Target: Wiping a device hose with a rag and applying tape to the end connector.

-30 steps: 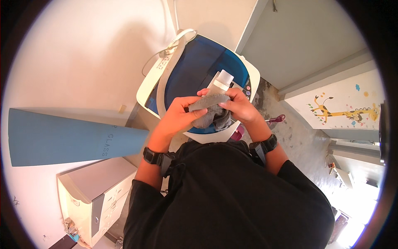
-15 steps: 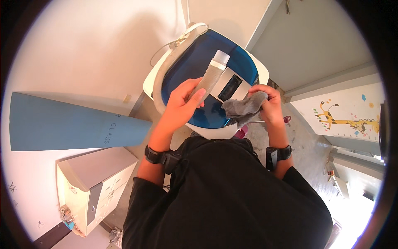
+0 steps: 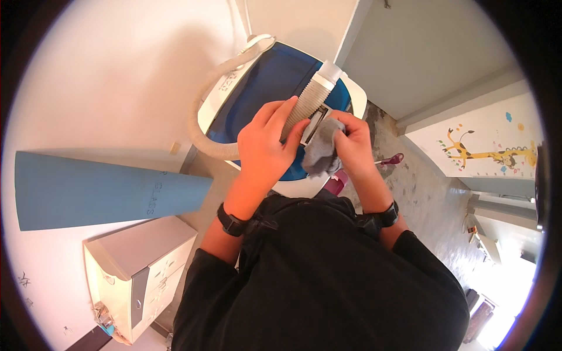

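My left hand (image 3: 264,137) is wrapped round a beige corrugated drain hose (image 3: 314,96). The hose's pale, smooth end piece points up and to the right, away from me. Bunched in my right hand (image 3: 355,146) is a grey cloth (image 3: 322,151), held close beside the hose and near my left fingertips. I cannot tell whether the cloth touches the hose. Beneath both hands stands a white washing machine with a blue see-through lid (image 3: 269,73). Its control panel (image 3: 318,121) is partly covered by the hose, the cloth and my hands.
The hose loops round the machine's left side. A long blue board (image 3: 105,190) juts in from the left, above a cream cabinet (image 3: 140,269). A grey wall panel (image 3: 421,64) rises at the right. Pinkish-red footwear (image 3: 391,159) lies on the concrete floor (image 3: 404,193).
My hands have come closer together. The cloth has moved left toward the hose, and the hose end has shifted right. A hose loop now bulges out on the left.
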`<state>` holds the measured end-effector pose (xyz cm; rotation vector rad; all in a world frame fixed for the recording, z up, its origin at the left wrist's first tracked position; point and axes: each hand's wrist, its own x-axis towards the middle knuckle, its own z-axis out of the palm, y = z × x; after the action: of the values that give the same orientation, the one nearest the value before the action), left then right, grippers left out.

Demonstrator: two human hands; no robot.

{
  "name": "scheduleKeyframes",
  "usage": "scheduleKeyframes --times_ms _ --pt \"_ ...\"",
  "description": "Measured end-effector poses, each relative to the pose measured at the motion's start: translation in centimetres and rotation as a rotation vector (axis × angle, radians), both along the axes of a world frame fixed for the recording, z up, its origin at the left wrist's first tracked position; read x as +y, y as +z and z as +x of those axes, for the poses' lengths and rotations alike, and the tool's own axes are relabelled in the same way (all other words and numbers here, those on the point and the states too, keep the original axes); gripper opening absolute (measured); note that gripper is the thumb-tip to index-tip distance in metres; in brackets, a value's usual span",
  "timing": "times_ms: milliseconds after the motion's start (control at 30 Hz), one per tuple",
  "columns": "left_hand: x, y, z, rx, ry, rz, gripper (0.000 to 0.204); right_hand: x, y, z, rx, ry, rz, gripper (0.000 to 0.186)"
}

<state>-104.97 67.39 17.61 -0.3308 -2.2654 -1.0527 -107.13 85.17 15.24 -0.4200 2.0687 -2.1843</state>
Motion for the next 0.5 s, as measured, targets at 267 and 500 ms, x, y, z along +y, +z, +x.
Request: scheduleKeyframes --times_ms 267,500 --pt "1.9 -0.1 0.4 0.052 -0.205 0.133 0.032 -1.0 0.6 0.0 -0.136 -0.120 -0.386 0.036" --pt "1.5 0.8 1.8 -0.637 -0.742 1.218 0.029 0.7 1.7 -1.0 -0.087 0.283 -0.428 0.045"
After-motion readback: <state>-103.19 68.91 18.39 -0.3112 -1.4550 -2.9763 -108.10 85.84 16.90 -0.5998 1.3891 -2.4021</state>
